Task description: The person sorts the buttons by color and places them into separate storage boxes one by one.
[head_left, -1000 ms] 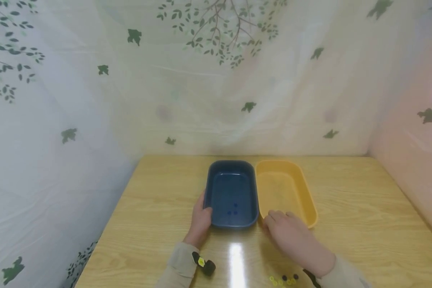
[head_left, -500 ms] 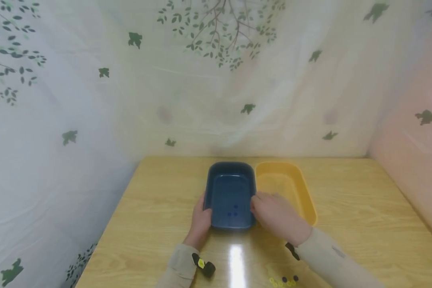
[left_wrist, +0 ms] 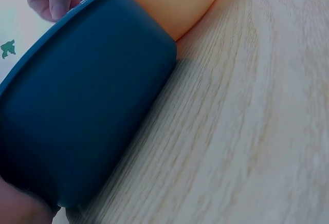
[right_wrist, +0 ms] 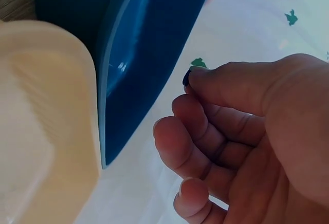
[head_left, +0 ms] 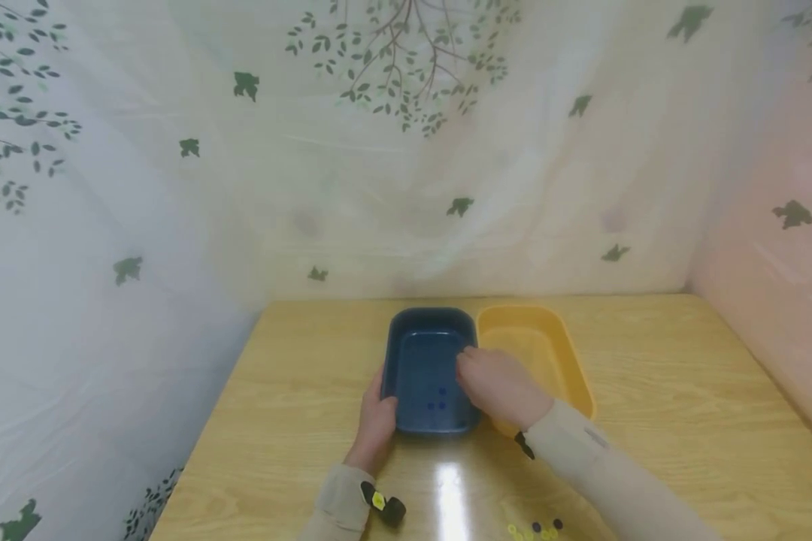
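A dark blue tray (head_left: 425, 361) stands on the table, with several small dark discs (head_left: 441, 405) on its floor. My left hand (head_left: 377, 422) grips the tray's left wall, thumb at the rim. In the head view my right hand (head_left: 499, 382) is over the right rim of the blue tray. The right wrist view shows its thumb and forefinger pinching a small dark blue disc (right_wrist: 186, 77), the other fingers curled loosely. Right beside the blue tray is a yellow tray (head_left: 575, 368), partly covered by my right hand and sleeve.
Several small yellow rings (head_left: 546, 535) and dark discs (head_left: 558, 524) lie at the near edge of the view, beside my right sleeve. The wooden table (head_left: 311, 361) meets a leaf-printed curtain (head_left: 379, 225) at its back edge.
My right hand has moved left and away from me, from the near edge of the yellow tray to over the blue tray's right rim. My left hand keeps its grip on the blue tray.
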